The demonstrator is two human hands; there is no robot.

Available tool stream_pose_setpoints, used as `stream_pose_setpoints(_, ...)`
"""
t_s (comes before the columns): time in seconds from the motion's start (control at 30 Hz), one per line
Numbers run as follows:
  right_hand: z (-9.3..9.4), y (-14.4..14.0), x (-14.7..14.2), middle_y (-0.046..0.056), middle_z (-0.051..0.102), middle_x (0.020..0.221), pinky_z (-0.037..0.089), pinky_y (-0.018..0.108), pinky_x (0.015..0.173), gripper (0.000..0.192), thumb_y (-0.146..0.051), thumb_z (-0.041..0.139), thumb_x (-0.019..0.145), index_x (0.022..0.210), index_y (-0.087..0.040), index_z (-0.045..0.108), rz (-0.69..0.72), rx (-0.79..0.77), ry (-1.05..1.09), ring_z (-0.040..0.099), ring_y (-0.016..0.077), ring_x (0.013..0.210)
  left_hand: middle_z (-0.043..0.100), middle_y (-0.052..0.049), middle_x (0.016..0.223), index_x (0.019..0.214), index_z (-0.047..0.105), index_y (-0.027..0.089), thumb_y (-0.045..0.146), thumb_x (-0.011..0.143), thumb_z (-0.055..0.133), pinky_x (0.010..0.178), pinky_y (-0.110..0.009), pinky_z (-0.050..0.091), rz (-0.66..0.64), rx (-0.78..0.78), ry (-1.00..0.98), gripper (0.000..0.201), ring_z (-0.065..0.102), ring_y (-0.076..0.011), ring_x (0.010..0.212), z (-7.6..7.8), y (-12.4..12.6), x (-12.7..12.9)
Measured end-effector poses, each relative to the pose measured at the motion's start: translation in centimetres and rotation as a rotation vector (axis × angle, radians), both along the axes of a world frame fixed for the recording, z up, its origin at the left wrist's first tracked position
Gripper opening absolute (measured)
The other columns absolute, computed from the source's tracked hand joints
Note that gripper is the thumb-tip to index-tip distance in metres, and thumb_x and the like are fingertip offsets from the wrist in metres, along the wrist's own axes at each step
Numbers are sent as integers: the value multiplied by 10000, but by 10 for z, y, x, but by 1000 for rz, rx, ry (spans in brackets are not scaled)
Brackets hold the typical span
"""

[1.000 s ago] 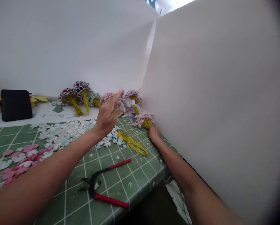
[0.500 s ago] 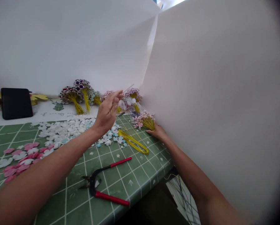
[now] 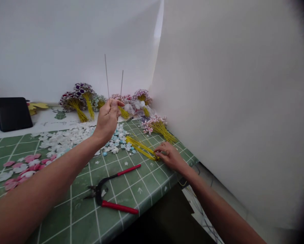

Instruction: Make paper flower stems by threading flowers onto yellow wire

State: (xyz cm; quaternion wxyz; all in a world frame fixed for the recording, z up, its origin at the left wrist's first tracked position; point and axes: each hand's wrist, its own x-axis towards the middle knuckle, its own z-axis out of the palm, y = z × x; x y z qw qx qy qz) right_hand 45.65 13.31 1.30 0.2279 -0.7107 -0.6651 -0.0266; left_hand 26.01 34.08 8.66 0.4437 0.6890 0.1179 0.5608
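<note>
Surface (image 3: 147,189): green grid mat; loose white petals (image 3: 65,139) heaped, unassembled.
Bundles (image 3: 78,101): several finished, at back.
Left hand (image 3: 107,118): grip clenched on two thin wires (image 3: 106,76), upright.
Right hand (image 3: 171,156): fingertips on yellow wires (image 3: 141,149), grip unclear.

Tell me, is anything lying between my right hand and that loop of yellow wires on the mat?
Nothing visible: the right hand lies on the green mat with its fingertips at the near end of the yellow wires. The red-handled pliers sit off to the side.
</note>
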Motion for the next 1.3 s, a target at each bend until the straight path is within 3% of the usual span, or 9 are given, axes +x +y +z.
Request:
stream_pose_setpoints(0.13,-3,-7,-1,46,597,871,398,294,743,92,-265,653,831,893,-208,689,99,-129,5,539,179,841,324,34,537,853,569,210,594,900,377,390,-247,225,-37,-94,9,432,281,-92,413,3,-10,-5)
stream_pose_setpoints(0.27,-14,-8,-2,28,605,811,387,277,723,64,-189,591,865,808,-179,618,73,-91,63,540,161,786,349,36,529,880,577,216,531,932,356,408,-249,249,-41,-55,60,388,277,-103,414,0,-17,-16)
stream_pose_setpoints(0.37,-24,-8,-2,28,600,798,379,278,717,95,-180,574,871,776,-177,575,62,-37,69,529,162,773,492,0,572,888,623,201,462,945,363,490,-253,337,79,131,233,373,432,-134,511,-4,-20,-17)
stream_pose_setpoints(0.43,-28,-7,-2,32,598,807,376,282,718,84,-186,570,871,788,-177,566,51,-17,62,525,166,776,630,-38,691,890,665,192,419,938,384,584,-267,397,125,304,485,364,549,-169,634,-8,-22,-9)
stream_pose_setpoints(0.57,-31,-7,-1,42,604,823,372,300,739,74,-194,559,875,804,-175,565,48,-5,35,528,176,794,734,-77,937,1045,706,259,390,913,404,699,-317,447,63,633,1006,355,656,-253,820,-23,-28,26)
stream_pose_setpoints(0.73,-29,-7,-1,43,615,832,363,302,744,68,-189,548,884,819,-178,566,58,-1,44,538,179,810,733,-108,961,1258,595,331,352,900,416,696,-320,453,-29,863,1285,401,674,-280,880,-47,-31,74)
stream_pose_setpoints(0.97,-28,-8,-1,34,619,810,348,296,750,80,-177,584,860,784,-170,559,1,-6,103,541,168,793,718,-76,909,1123,599,261,476,917,370,638,-266,401,-123,853,1349,376,649,-222,778,-67,-8,89)
stream_pose_setpoints(1.1,-29,-6,0,28,616,791,343,286,732,97,-179,613,838,761,-169,553,-41,-12,135,530,162,764,692,-45,948,1085,566,246,624,800,515,590,-244,342,-329,897,1288,476,620,-205,781,-66,8,75)
stream_pose_setpoints(1.3,-30,-5,-1,23,602,771,340,283,730,127,-173,603,834,736,-174,524,-68,-11,125,518,157,742,664,-10,1056,1035,593,259,420,878,518,653,-228,350,-434,907,1200,237,615,-163,843,-67,18,66)
